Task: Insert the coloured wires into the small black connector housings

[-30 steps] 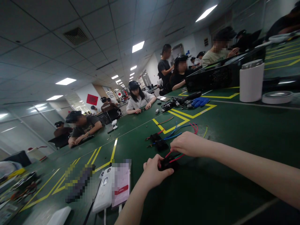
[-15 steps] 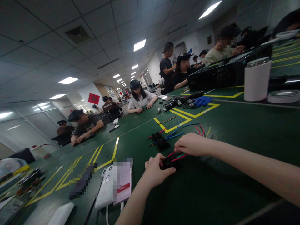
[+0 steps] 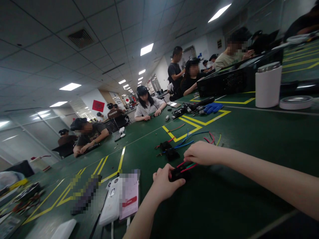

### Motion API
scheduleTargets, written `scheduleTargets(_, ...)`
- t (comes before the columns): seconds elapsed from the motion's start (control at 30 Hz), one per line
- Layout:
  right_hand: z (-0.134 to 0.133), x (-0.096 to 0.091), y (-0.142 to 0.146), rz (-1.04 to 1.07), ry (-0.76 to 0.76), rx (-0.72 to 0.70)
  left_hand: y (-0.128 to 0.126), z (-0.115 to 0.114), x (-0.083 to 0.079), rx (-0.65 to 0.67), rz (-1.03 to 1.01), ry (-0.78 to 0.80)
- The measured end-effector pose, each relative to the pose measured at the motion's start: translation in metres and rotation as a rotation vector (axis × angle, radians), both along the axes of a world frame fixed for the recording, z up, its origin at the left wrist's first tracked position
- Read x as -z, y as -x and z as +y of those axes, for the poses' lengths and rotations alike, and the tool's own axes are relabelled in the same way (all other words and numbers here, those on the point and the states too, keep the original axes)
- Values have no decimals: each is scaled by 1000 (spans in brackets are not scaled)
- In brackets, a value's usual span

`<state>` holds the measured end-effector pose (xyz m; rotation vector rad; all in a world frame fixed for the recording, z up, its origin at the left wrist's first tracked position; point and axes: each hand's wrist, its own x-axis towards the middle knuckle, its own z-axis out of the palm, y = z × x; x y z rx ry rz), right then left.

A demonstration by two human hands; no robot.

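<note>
My left hand (image 3: 163,182) is closed around a small black block (image 3: 177,174), thumb on the near side and fingers on the far side. Red and green wires (image 3: 186,169) run from that block toward my right hand (image 3: 203,153). The fingertips of my right hand are pinched together on these wires, and the exact grip is partly hidden. Just beyond lies another black block (image 3: 169,151) with blue and red wires attached. Loose red and yellow-green wire ends (image 3: 211,137) show past my right hand.
Blue-handled tools (image 3: 213,108) lie farther back on the green table (image 3: 224,205). A pink bottle (image 3: 267,86) stands at right beside its lid (image 3: 295,102). At lower left are a white power bank (image 3: 109,200) and a phone (image 3: 130,200) with cables. Several people sit around.
The whole view has shifted slightly, so things appear a little farther left. Both hands keep the same hold on the black block and wires.
</note>
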<state>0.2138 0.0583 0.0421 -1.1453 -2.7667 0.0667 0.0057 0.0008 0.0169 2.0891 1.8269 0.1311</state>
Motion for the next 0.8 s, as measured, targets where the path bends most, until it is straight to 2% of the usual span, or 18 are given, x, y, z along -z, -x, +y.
scheduleTargets(0.27, -9, -4, 4, 93, -195, -93, -2, -1, -2, -12, -14, -14)
scheduleTargets(0.37, -8, -3, 4, 51, -168, -63, -2, -1, -2, -6, 1, -9)
scheduleTargets(0.57, -2, -2, 2, -22, 9, 20, -1, -1, -3, -4, 1, -6)
scheduleTargets(0.8, -10, -6, 4, 62, -127, -54, -1, -3, -4, -35, -20, 7)
